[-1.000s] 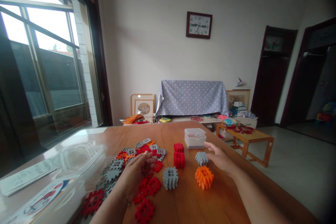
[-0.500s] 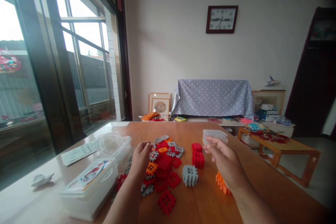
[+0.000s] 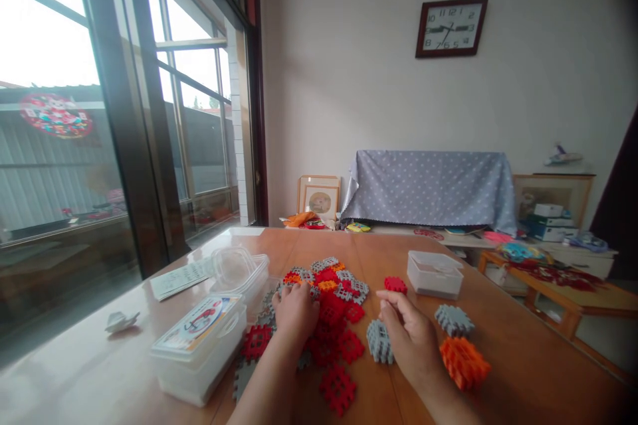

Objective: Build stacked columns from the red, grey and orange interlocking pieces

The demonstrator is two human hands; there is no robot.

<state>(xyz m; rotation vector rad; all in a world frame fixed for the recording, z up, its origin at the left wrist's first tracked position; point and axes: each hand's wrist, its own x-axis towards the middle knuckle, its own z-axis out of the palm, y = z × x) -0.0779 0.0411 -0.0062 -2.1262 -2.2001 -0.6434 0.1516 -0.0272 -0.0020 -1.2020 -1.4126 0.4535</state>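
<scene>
A heap of red, grey and orange waffle tiles [image 3: 331, 305] lies on the wooden table [image 3: 523, 372]. My left hand [image 3: 295, 311] rests on the heap's left side, its fingers curled down onto the tiles; what they grip is hidden. My right hand [image 3: 406, 335] hovers just right of the heap with its fingers curled together, right beside a grey tile cube [image 3: 379, 342]. A red tile cube [image 3: 396, 284] stands just beyond its fingertips. A second grey cube [image 3: 454, 320] and an orange cube [image 3: 463, 362] sit to the right of that hand.
A small white lidded box [image 3: 433, 273] stands behind the cubes. At the left are a clear storage box with a printed lid [image 3: 199, 352], an open clear container [image 3: 234, 269], a leaflet [image 3: 179, 277] and a small white scrap [image 3: 119, 322]. A low wooden table [image 3: 563, 292] stands at the right.
My view has swung to the left. My right hand has dropped from above the white box to beside the grey cube. My left hand has stayed on the tile heap.
</scene>
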